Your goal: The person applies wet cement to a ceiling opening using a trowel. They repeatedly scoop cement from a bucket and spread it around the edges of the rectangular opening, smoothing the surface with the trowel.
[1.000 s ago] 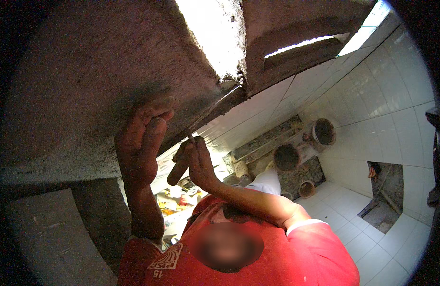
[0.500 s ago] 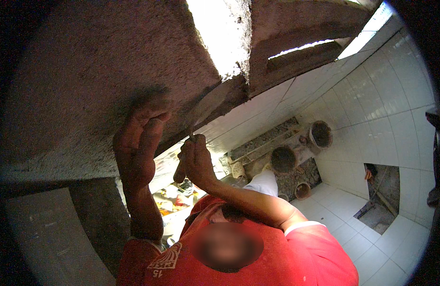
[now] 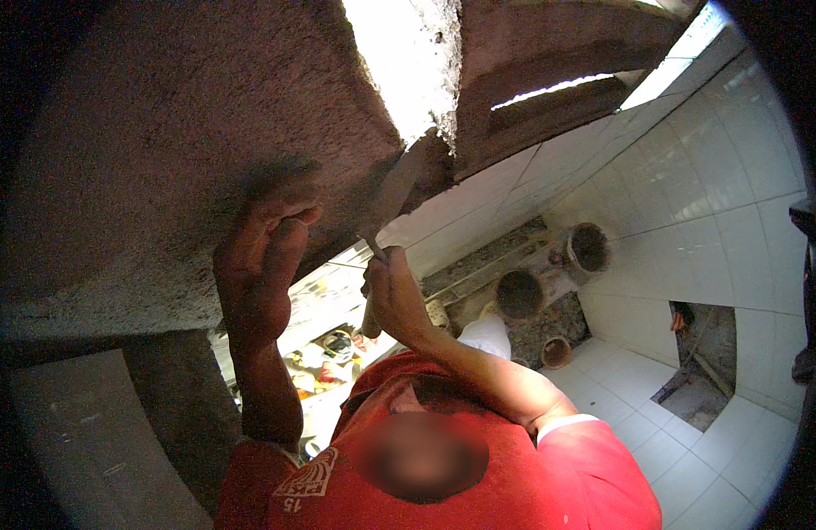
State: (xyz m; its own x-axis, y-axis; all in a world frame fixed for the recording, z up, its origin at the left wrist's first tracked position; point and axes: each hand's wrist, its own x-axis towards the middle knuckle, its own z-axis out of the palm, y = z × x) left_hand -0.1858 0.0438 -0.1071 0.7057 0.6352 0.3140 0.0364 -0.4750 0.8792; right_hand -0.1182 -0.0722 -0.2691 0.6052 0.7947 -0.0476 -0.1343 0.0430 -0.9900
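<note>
My right hand (image 3: 396, 290) is wrapped round the handle of a trowel (image 3: 396, 190). Its grey blade points up and lies close to the rough brown plastered surface (image 3: 196, 97), just below a bright gap; whether it touches is hard to tell in the shade. To the left, my left hand (image 3: 262, 256) rests against the same surface, holding nothing. Its fingers are somewhat bent, with the thumb apart from them.
Below right, two round buckets (image 3: 520, 294) (image 3: 589, 247) and a small pot (image 3: 556, 352) stand by a white tiled wall (image 3: 673, 194). A square recess (image 3: 701, 367) breaks the tiles. Colourful clutter (image 3: 324, 371) lies below my hands. A grey panel (image 3: 90, 433) is at lower left.
My right hand has shifted right with the trowel, and the blade has turned, now showing narrower and steeper. My left hand stays nearly in place on the surface.
</note>
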